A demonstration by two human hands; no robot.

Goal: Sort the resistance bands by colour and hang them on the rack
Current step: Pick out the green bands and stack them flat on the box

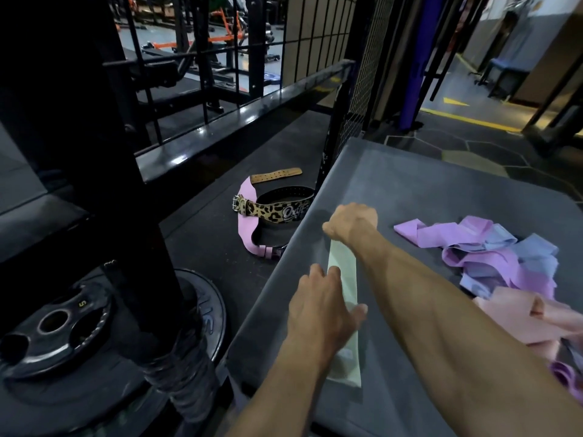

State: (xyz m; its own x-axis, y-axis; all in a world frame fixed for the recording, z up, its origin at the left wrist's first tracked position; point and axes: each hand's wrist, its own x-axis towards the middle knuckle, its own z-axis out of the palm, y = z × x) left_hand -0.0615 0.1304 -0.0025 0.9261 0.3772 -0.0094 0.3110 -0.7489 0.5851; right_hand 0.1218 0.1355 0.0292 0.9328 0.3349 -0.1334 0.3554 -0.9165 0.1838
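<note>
A pale green resistance band (344, 272) lies flat along the left part of a grey padded platform (426, 190). My right hand (351, 223) grips the band's far end with curled fingers. My left hand (321, 307) lies flat on the band's middle, fingers straight, pressing it down. To the right sits a loose heap of bands: purple ones (454, 236), light blue ones (533, 252) and pink ones (520, 320). A black metal rack frame (239, 111) stands behind and to the left.
On the dark floor left of the platform lie a leopard-print lifting belt (277, 209), a pink belt (246, 222) and a tan leather belt (276, 175). Black weight plates (53, 326) sit at lower left around a thick black post (126, 184). A wire cage panel (362, 89) rises behind.
</note>
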